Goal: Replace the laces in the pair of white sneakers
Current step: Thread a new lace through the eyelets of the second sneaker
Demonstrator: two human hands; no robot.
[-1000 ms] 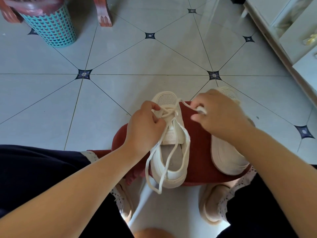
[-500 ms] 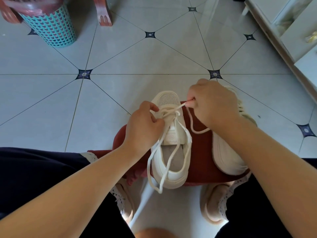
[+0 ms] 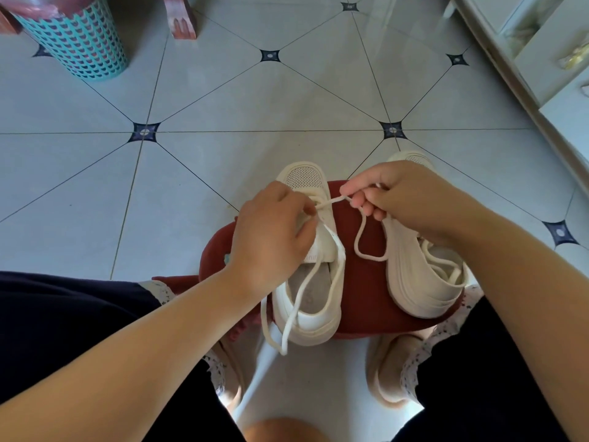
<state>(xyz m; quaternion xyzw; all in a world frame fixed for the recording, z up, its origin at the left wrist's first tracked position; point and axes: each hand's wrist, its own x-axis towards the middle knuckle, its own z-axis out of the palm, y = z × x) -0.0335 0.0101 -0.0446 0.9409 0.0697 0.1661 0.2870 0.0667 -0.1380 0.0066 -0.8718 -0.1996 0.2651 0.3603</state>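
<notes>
free: tiled floor (image 3: 287, 100) ahead | obstacles: basket (image 3: 76, 39) far-left, cabinet (image 3: 548, 74) right, lace (image 3: 333, 201) across stool (image 3: 366, 291)

Pale grey floor (image 3: 223, 100) tiles meet at dark star insets and shine near. A teal basket (image 3: 76, 43) and a wooden leg (image 3: 180, 17) stand far left, a white cabinet (image 3: 541, 59) far right, a red stool (image 3: 363, 282) near.

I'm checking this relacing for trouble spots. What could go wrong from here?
The right hand pinches the lace taut sideways while the left hand grips the sneaker. Its toe overhangs the red stool, so a hard tug might tip it off. The second sneaker lies tilted on its side at the stool's edge beside the right wrist; a nudge could drop it.
</notes>
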